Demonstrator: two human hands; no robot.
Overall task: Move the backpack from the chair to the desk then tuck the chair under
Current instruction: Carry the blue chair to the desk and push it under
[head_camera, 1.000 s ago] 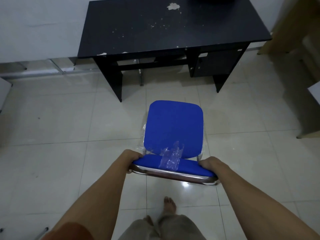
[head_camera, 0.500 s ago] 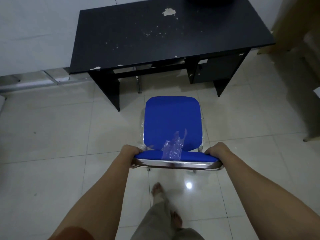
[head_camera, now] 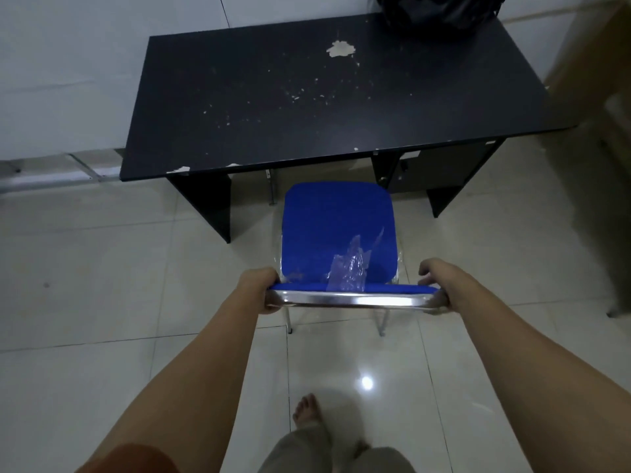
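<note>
A blue chair (head_camera: 336,230) with a chrome frame stands in front of the black desk (head_camera: 307,97), its seat's front edge just at the desk's near edge. My left hand (head_camera: 261,288) grips the left end of the chair's backrest top, and my right hand (head_camera: 440,285) grips the right end. Torn clear plastic clings to the backrest. The black backpack (head_camera: 440,10) lies on the far right corner of the desk, partly cut off by the top of the view.
The desk has a drawer unit (head_camera: 433,169) on its right and a side panel (head_camera: 208,203) on its left, with a gap between them. Light wooden furniture (head_camera: 601,131) stands at the right. The floor is glossy tile. My bare foot (head_camera: 307,411) is behind the chair.
The chair has moved forward toward the desk with both hands on its backrest, and I have stepped closer. The backpack on the desk has come into view.
</note>
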